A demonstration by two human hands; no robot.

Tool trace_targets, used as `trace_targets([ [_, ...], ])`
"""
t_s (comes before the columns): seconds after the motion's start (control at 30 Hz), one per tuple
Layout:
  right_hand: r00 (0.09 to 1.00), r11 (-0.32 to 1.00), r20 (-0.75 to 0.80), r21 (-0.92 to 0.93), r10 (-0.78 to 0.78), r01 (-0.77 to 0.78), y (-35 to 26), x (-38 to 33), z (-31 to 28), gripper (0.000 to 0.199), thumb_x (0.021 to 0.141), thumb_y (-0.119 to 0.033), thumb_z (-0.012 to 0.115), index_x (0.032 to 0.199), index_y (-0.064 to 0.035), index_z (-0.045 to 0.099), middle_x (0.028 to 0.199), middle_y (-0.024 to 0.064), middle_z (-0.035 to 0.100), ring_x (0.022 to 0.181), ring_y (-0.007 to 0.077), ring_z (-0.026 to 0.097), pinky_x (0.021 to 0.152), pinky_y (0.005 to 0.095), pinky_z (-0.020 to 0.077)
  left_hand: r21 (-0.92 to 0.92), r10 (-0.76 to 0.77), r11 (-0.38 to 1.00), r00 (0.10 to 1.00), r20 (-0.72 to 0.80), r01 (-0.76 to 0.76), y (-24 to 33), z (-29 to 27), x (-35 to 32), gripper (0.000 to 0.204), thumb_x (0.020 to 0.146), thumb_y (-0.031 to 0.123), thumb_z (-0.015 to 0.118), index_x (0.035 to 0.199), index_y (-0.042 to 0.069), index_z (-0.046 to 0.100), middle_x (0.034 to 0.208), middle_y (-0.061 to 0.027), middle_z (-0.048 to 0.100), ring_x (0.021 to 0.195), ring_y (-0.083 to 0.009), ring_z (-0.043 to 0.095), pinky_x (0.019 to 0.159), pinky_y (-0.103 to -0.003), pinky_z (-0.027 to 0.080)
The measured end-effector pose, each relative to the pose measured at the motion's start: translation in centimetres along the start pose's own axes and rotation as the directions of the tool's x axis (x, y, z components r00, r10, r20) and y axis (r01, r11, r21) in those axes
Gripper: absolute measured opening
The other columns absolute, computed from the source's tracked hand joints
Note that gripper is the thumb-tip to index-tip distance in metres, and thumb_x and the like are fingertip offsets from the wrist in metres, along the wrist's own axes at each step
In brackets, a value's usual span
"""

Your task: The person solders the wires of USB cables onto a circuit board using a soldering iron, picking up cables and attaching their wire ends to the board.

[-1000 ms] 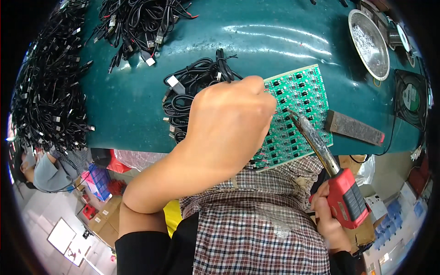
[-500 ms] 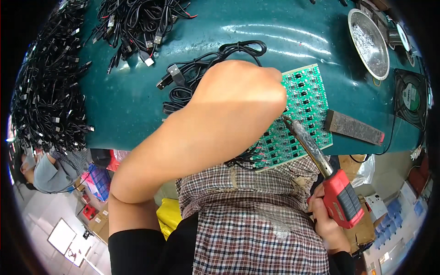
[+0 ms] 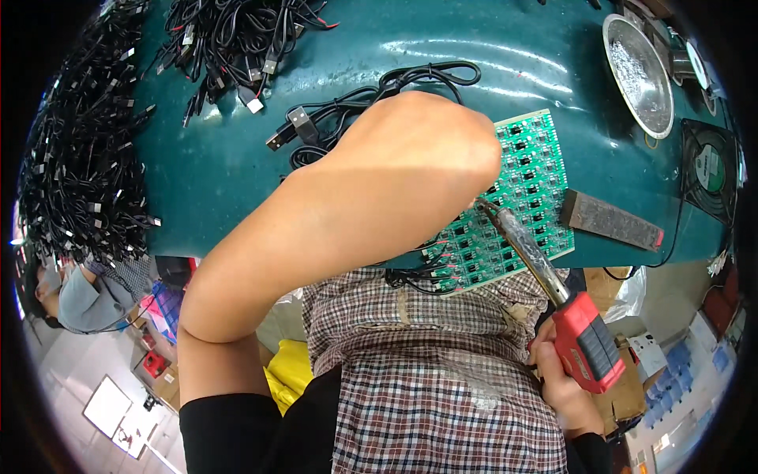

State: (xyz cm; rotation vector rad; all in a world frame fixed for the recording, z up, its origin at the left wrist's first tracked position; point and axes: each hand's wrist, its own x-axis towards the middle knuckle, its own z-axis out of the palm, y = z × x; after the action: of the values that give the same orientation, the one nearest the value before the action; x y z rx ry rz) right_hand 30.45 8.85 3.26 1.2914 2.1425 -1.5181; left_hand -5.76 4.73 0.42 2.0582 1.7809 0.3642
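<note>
My right hand (image 3: 560, 387) grips a soldering iron (image 3: 588, 344) by its red and black handle. The iron's tip reaches the green circuit board panel (image 3: 533, 178), close beside my left hand. Across the board's left part arches my left hand (image 3: 434, 146), its back turned up and its fingers curled down out of sight. A black USB cable (image 3: 430, 75) runs under that hand and shifts along with it; the gripped end is hidden. At the panel's lower left edge, black cables with red wire ends (image 3: 418, 276) sit against the board.
Heaps of black USB cables (image 3: 87, 150) fill the far left, with another pile (image 3: 237, 39) at the back. To the right are a dark block (image 3: 612, 221), a metal bowl (image 3: 639, 75) and a small fan (image 3: 708, 167). Another person (image 3: 95, 296) sits at left.
My left hand has moved slightly right and away from me, and the cable loop has shifted right with it. The iron's tip has moved a little left, towards that hand.
</note>
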Motion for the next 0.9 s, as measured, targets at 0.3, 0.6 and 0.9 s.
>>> trace_targets([
  [0.3,1.0,0.994,-0.019,0.11,0.017,-0.015,-0.2,-0.2,0.0,0.019,0.086,-0.003,0.074,0.105,-0.0021,0.073,0.092,0.0119,0.072,0.085,0.0264,0.072,0.077,0.038,0.0559,-0.004,-0.006,1.0,1.0,-0.012,0.006,0.1,0.1,0.0,0.01,0.078,0.013,0.079,0.078,0.005,0.074,0.084,-0.0093,0.065,0.085,-0.032,0.068,0.074,-0.047,0.054],
  [0.6,0.998,0.986,-0.063,0.168,0.03,-0.019,-1.2,-0.1,0.0,0.017,0.088,0.0,0.07,0.105,-0.0021,0.073,0.09,0.0098,0.071,0.084,0.0224,0.07,0.078,0.036,0.0556,0.037,-0.017,0.999,1.0,-0.006,0.018,0.5,-0.1,-0.4,0.01,0.078,0.013,0.078,0.078,0.006,0.072,0.084,-0.0093,0.063,0.083,-0.0319,0.068,0.073,-0.045,0.054],
  [0.9,0.923,0.854,-0.379,0.453,-0.073,0.254,-0.8,1.5,1.6,0.016,0.1,-0.011,0.059,0.11,-0.0002,0.051,0.093,0.0087,0.053,0.053,0.0062,0.038,0.053,0.024,0.0415,0.209,-0.276,0.92,0.927,-0.255,0.332,6.5,-0.2,-3.5,0.017,0.076,0.018,0.075,0.074,0.011,0.06,0.079,-0.0045,0.054,0.064,-0.0198,0.062,0.054,-0.034,0.05],
])
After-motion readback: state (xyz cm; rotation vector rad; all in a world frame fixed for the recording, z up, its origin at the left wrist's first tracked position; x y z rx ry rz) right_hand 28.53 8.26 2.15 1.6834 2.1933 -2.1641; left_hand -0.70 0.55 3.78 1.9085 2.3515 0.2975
